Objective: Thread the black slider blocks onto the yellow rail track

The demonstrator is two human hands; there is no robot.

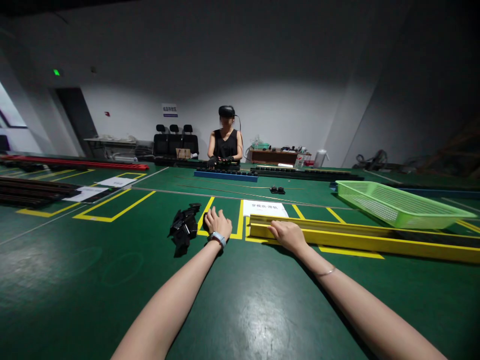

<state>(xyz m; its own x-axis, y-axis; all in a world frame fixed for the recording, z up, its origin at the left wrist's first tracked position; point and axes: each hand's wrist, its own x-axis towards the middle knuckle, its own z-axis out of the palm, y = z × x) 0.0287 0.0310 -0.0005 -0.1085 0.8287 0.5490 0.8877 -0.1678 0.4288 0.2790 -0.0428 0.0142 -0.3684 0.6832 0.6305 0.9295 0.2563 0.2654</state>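
Note:
My left hand (218,222), with a watch at the wrist, rests on the green table beside a pile of small black plastic parts (183,226); its fingers are curled, and a black piece seems to sit under the palm. My right hand (287,234) lies on the near end of a long yellow rail (360,239), fingers curved over its edge. A white paper label (264,208) lies just beyond both hands.
A green plastic basket (393,204) stands at the right behind the rail. Across the table a person in black (225,144) handles parts on a blue rail (225,175). Black and red rails (75,163) lie at the left. Two small black parts (277,190) sit mid-table.

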